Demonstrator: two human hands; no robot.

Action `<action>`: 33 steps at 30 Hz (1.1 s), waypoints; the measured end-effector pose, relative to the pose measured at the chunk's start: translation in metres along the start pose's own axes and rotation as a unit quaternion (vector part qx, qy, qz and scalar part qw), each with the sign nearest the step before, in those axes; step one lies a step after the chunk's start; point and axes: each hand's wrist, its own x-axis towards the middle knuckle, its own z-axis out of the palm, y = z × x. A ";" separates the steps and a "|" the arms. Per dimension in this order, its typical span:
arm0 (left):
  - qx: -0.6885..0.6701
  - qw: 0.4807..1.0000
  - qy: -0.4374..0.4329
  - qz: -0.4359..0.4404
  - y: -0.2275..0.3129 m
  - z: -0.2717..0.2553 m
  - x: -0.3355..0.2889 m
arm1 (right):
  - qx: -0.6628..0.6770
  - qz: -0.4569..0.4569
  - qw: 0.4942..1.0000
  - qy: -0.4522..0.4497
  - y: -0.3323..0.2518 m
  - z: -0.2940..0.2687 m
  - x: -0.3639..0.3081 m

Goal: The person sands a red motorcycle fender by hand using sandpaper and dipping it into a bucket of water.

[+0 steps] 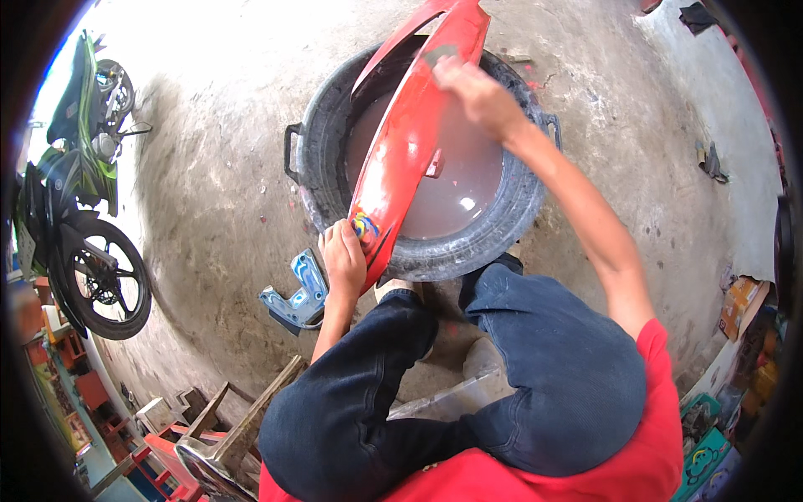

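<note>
A long glossy red motorcycle body panel (386, 180) lies slanted across a black tub (322, 180) of murky pinkish water (460, 188). My left hand (344, 255) is closed round the panel's near end, beside a small blue-and-yellow sticker (365, 227). Over the far part of the panel, my right hand (477, 94) is slightly blurred, its fingers pressed together on a small grey sheet (441, 54) against the red surface. Whether that sheet is sandpaper or cloth I cannot make out.
A blue-and-white patterned plastic part (301, 293) lies on the concrete floor left of my knees. Motorcycles (104, 276) stand at the far left. A wooden frame (251, 418) and a red plastic chair (171, 460) are at the lower left. A dark rag (711, 161) lies at the right.
</note>
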 end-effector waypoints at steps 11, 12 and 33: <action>-0.034 0.999 0.015 0.002 -0.004 -0.011 0.000 | 0.037 -0.112 0.991 -0.066 -0.058 0.008 -0.006; -0.037 0.999 0.030 0.007 -0.004 -0.006 0.000 | 0.060 -0.107 0.990 -0.069 -0.057 0.004 -0.006; -0.067 0.997 0.034 0.013 0.009 -0.004 0.006 | 0.003 0.135 0.990 0.034 -0.022 -0.002 0.002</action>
